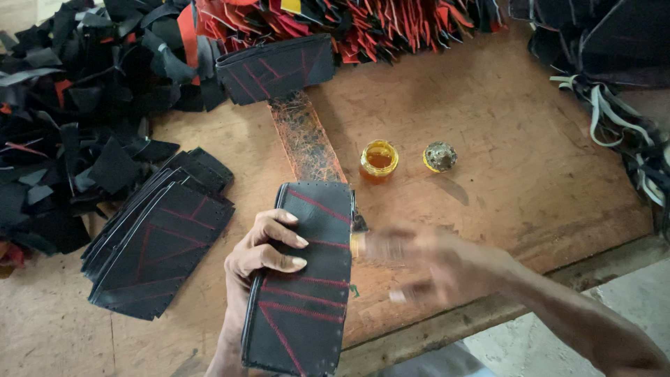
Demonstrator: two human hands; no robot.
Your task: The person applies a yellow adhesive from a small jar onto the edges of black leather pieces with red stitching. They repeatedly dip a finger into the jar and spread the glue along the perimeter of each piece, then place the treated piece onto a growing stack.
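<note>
The black leather panel with red stitched lines [303,279] lies lengthwise on a glue-stained strip board [305,139] near the front edge of the wooden table [502,105], its near end overhanging toward the person; laid along the strip, it has a firm narrow backing under it. The left hand [262,255] is half closed over the panel's left edge, fingers curled on top and pressing it flat so it cannot slide. The right hand [426,269] is a blur just beside the panel's right edge; something small and yellowish shows at its fingertips, perhaps a brush, but whether the hand is gripping it, and how far the fingers are closed, cannot be told. Just beyond, within easy reach of that hand, stands a small open jar [379,159] holding an amber liquid that looks like adhesive, and its smeared cap [440,156] lies apart to its right. To the left, a fanned stack of like panels [157,244] lies close by, another stack [276,68] rests on the far end of the strip, and loose black and red offcuts [84,105] are heaped along the back
</note>
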